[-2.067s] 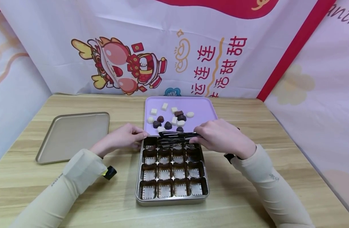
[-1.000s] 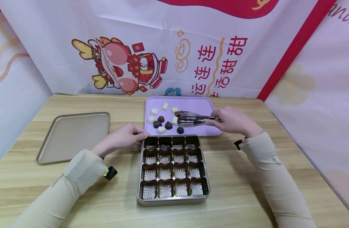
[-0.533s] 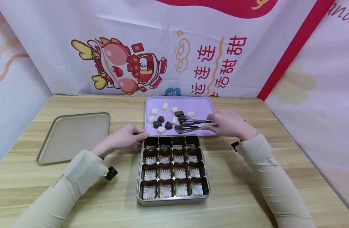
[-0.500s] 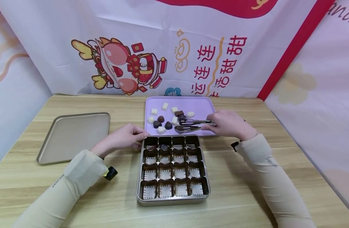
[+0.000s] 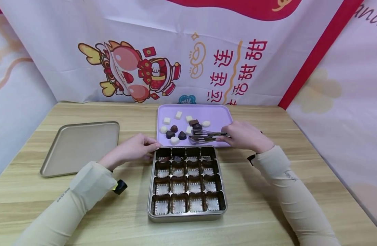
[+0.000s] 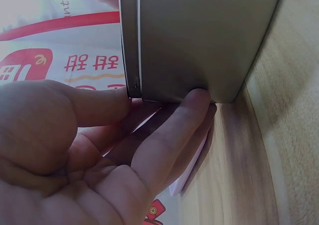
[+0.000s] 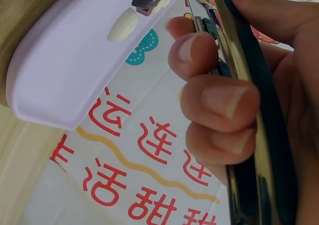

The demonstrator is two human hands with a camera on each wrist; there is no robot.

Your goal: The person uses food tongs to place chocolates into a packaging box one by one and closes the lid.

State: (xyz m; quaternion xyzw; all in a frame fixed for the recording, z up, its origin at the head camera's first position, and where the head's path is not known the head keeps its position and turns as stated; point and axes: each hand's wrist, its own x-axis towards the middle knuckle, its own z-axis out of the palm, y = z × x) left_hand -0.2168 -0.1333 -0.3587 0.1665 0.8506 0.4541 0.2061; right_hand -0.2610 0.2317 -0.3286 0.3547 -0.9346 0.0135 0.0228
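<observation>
In the head view my left hand [image 5: 140, 147] holds the far left corner of a metal tin [image 5: 188, 217], thumb at the rim and fingers against the side. The tin has a brown compartment insert [image 5: 186, 178]. A reddish-brown chocolate [image 5: 164, 159] and a dark chocolate [image 5: 177, 159] lie in its far row. My right hand [image 5: 244, 136] grips metal tongs [image 5: 208, 136], their ends low over the near part of a lilac tray [image 5: 217, 114]. Chocolates at the tong ends are partly hidden, so I cannot tell whether one is pinched. The tray bears several white chocolates [image 5: 178, 115] and dark ones [image 5: 182, 135].
A flat metal lid [image 5: 82, 147] lies on the wooden table [image 5: 253, 218] to the left. Behind the table hangs a printed cloth [image 5: 188, 51]. The lilac tray stands just beyond the tin's far edge.
The right hand has carried the tongs from the tin's far row to the tray, then drawn them nearer, with the ends closer together than half a second ago. My left hand stays put.
</observation>
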